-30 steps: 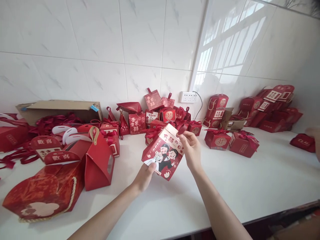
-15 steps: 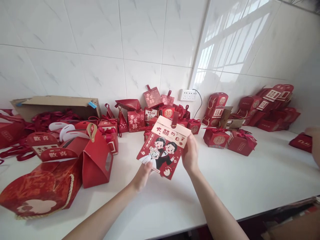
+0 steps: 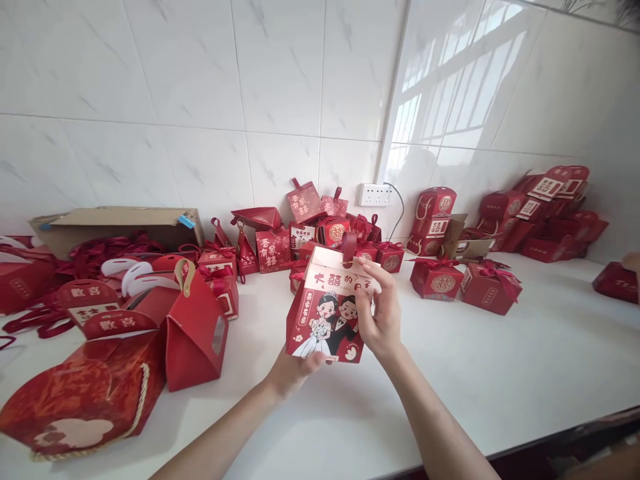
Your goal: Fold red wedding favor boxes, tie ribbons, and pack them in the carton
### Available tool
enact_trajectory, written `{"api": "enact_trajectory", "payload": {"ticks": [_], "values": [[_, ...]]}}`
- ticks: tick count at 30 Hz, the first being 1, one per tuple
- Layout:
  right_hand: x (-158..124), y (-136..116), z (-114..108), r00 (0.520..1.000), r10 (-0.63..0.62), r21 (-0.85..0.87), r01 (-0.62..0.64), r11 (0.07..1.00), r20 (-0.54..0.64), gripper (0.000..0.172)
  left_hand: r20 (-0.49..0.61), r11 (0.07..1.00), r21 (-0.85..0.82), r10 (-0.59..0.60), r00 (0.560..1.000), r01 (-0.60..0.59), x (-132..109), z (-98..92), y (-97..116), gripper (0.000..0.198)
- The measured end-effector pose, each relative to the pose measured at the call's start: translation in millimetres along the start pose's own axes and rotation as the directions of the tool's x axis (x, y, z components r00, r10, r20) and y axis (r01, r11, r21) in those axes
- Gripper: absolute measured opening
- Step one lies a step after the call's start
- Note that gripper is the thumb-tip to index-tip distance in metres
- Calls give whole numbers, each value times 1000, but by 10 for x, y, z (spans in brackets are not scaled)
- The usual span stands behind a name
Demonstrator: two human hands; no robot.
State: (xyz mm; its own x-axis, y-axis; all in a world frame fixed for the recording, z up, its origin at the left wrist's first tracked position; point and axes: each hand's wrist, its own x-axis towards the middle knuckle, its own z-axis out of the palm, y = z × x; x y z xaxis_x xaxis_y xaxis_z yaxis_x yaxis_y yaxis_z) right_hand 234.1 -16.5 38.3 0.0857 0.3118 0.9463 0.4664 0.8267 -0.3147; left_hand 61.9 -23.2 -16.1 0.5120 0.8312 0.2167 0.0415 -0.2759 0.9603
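A red and cream wedding gift box, printed with a cartoon bride and groom, is held up above the table in front of me. My left hand grips it from below, the thumb across the lower front edge and the other fingers mostly hidden underneath. My right hand is at the box's upper right, with its thumb on the front and fingertips on the cream top flap. A dark red ribbon loop stands up from that flap, just beside those fingertips.
Red gift boxes stand at the left, along the wall and at the right. A cardboard carton lies behind red ribbons. A power strip is on the wall. Another person's hand shows at the right edge.
The box has turned more upright, showing its left side. My right hand has moved from the right edge onto the front and top flap. My left hand still supports the bottom.
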Motion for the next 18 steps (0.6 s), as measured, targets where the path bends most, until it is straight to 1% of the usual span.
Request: {"api": "enact_trajectory", "payload": {"ticks": [2,5,9,12,15,18], "values": [[5,-6,4,999,-24,-25,25,999,37,42,-3,1000,2,-2,1000,2,-6,-5,26,49],[7,2,6,998,-21,-39,23,999,52,41,-33,999,41,4,999,-3,-16,-13,28,49],[4,18,5,998,14,-47,-11,999,54,37,-43,997,72,9,999,-6,-21,-13,-48,53],[-3,9,13,999,19,-43,-16,999,49,38,-64,997,77,4,998,1,-20,-16,-90,55],[-16,-22,35,999,49,30,-49,998,1,43,-52,997,76,7,999,-3,-17,-30,-75,56],[-26,-67,49,987,143,170,-128,977,-76,50,17,998,68,-14,1000,13,-21,-39,-22,58]]}}
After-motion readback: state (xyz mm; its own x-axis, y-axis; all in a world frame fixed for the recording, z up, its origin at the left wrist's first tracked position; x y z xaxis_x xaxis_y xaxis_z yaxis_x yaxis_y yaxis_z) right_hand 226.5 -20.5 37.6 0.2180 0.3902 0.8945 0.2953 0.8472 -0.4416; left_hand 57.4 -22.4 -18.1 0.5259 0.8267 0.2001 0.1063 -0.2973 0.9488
